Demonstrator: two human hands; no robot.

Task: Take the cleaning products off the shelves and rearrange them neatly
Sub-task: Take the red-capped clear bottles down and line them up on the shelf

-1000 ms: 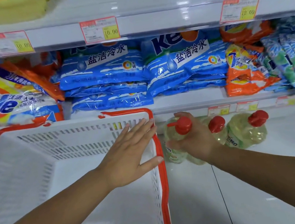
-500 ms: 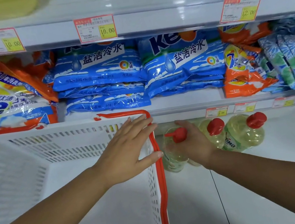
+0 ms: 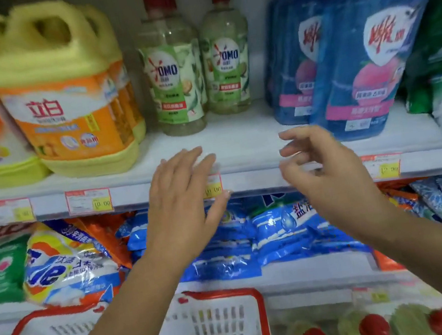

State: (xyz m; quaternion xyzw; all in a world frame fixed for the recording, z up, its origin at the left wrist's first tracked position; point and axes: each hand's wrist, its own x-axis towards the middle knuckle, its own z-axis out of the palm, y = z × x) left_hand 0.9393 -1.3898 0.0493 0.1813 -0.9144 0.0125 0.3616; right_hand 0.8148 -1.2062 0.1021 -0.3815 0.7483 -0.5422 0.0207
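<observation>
Two clear OMO bottles with red caps, one at left (image 3: 174, 87) and one at right (image 3: 227, 61), stand upright on the upper shelf (image 3: 239, 146). My left hand (image 3: 184, 202) is raised in front of that shelf's edge, fingers straight, holding nothing. My right hand (image 3: 329, 172) hovers beside it with loosely curled fingers, also empty. Both hands are below and in front of the two bottles, not touching them. Three red-capped bottles (image 3: 372, 326) stand on the bottom shelf.
Yellow jugs (image 3: 68, 99) stand left of the OMO bottles and blue refill pouches (image 3: 353, 57) to their right. Blue detergent bags (image 3: 254, 234) fill the middle shelf. A white basket with a red rim (image 3: 260, 307) sits at bottom left.
My view has tilted up to the upper shelf. My right hand let go of the red-capped bottle on the bottom shelf, my left hand left the basket rim, and both rose.
</observation>
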